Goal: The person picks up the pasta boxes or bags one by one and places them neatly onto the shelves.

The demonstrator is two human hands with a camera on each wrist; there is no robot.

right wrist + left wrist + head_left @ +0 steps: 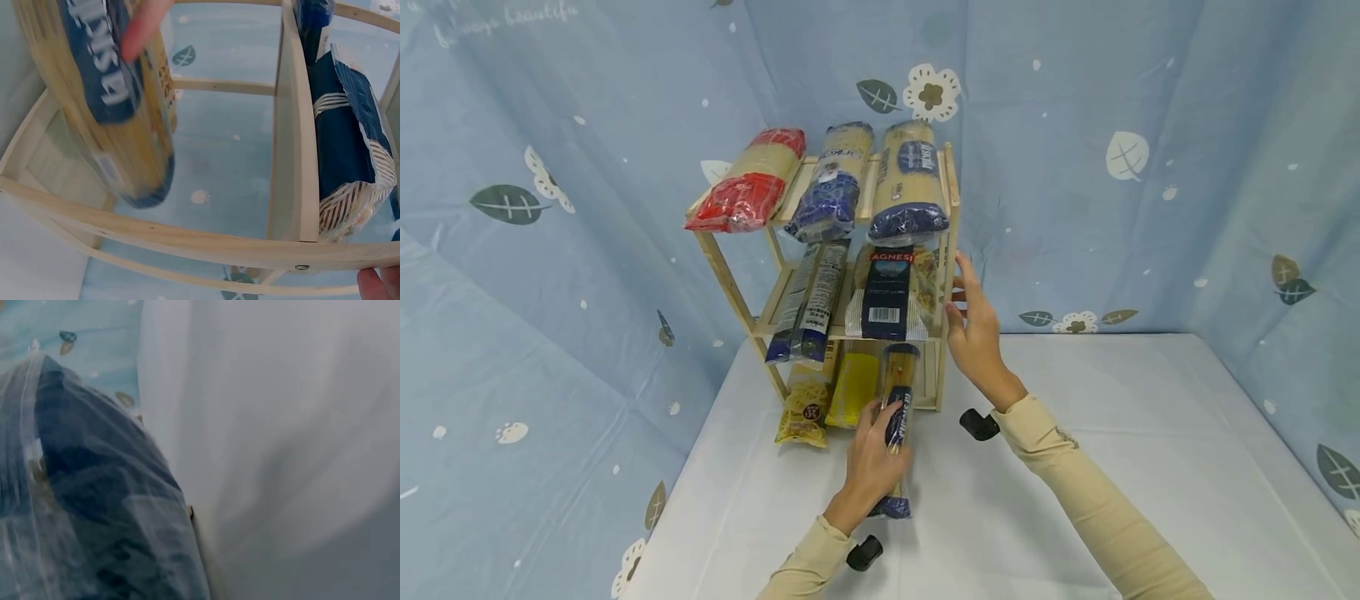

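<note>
My left hand (874,458) grips a clear pack of spaghetti (899,375) with blue ends and a blue label, at the front of the lowest tier of a wooden shelf rack (940,367). The pack's far end reaches under the middle tier, while its near end sticks out in front. In the right wrist view the spaghetti pack (112,147) slants over the bottom tier's rails, a finger on its label. A crinkled blue wrapper end (106,462) fills the left wrist view's left side. My right hand (977,329) holds the rack's right side near the middle tier.
On the top tier lie a red pasta pack (748,187) and two blue-ended ones. A dark-blue pack (811,300) and an Agnesi pasta bag (889,292) occupy the middle tier. Two yellow packs (853,387) sit bottom left. Patterned blue cloth (1075,167) hangs behind.
</note>
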